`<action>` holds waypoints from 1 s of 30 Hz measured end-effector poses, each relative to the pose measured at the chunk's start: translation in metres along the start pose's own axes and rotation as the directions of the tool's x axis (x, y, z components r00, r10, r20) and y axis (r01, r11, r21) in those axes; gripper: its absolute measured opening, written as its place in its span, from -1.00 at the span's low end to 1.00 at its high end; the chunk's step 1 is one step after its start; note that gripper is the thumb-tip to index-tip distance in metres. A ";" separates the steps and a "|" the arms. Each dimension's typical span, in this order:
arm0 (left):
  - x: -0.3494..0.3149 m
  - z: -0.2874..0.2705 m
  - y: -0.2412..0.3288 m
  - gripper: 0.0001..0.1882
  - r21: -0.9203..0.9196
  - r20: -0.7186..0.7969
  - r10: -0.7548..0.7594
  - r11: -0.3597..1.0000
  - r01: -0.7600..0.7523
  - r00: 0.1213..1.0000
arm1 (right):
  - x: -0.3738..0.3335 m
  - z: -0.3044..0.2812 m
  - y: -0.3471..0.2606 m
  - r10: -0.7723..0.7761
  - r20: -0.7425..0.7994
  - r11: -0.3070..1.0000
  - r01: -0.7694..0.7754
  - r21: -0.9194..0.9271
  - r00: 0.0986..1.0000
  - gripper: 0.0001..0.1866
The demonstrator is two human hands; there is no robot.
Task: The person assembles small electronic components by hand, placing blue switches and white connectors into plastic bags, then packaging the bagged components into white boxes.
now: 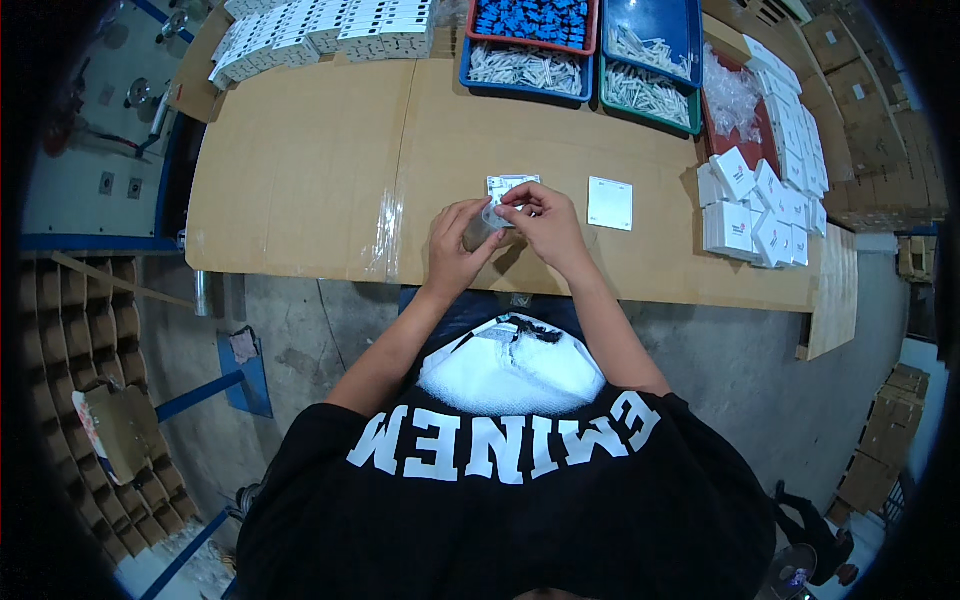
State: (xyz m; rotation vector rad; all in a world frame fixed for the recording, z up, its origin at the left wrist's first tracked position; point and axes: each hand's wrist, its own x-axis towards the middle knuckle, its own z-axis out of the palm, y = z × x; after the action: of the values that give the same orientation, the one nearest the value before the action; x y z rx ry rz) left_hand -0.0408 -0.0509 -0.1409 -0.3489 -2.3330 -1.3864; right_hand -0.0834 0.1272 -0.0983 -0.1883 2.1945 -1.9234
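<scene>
In front of my body, over the near part of the table, my left hand (462, 245) curls its fingers and thumb around a small translucent piece (489, 216), whose exact kind I cannot make out. From the other side my right hand (551, 230) meets it, thumb and fingertips pinched together at its edge. Just beyond the fingertips lies a white square part (508, 184) with small details on its face, partly covered by my hands. To the right of my right hand, a flat white square plate (610, 204) rests alone on the cardboard.
Cardboard (300, 170) covers the table. Stacked white parts (385, 32) stand at the far left. At the back are trays of blue pieces (530, 22) and slim white pieces (525, 68). White boxes (735, 228) pile up at the right, by a red bin with clear plastic bags (730, 95).
</scene>
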 end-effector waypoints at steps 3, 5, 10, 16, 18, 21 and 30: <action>0.002 0.004 -0.003 -0.49 -0.019 0.000 0.026 0.999 -0.026 1.000 | -0.003 0.007 -0.005 -0.036 0.008 0.989 0.037 -0.140 0.999 -0.84; -0.002 0.001 -0.007 -0.53 -0.001 -0.019 -0.019 1.000 0.019 1.000 | -0.005 0.008 -0.009 -0.033 0.029 0.979 0.038 -0.199 0.999 -0.80; -0.006 0.000 -0.011 -0.59 -0.083 -0.015 -0.153 0.985 0.151 0.988 | 0.036 -0.035 0.008 -0.103 -0.101 0.962 0.073 -0.263 0.990 -0.79; -0.004 0.003 -0.007 -0.64 -0.168 -0.034 -0.229 0.961 0.220 0.973 | 0.164 -0.201 0.017 -0.436 -0.436 0.755 0.057 -0.653 0.788 -0.80; -0.008 0.003 -0.012 -0.65 -0.126 -0.033 -0.240 0.964 0.234 0.970 | 0.189 -0.232 0.000 -0.392 -0.530 0.758 -0.062 -0.649 0.752 -0.81; -0.007 0.006 -0.013 -0.65 -0.141 -0.028 -0.236 0.963 0.230 0.971 | 0.221 -0.272 -0.004 -0.379 -0.564 0.707 -0.163 -0.688 0.734 -0.77; -0.003 0.004 -0.009 -0.66 -0.128 -0.019 -0.254 0.960 0.249 0.967 | 0.248 -0.284 0.015 -0.402 -0.491 0.488 -0.273 -0.829 0.773 -0.81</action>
State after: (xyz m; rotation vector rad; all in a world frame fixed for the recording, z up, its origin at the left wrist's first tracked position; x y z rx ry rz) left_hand -0.0422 -0.0520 -0.1508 -0.0614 -2.3308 -1.6468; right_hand -0.3927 0.3433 -0.0982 0.3053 3.5215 -0.6238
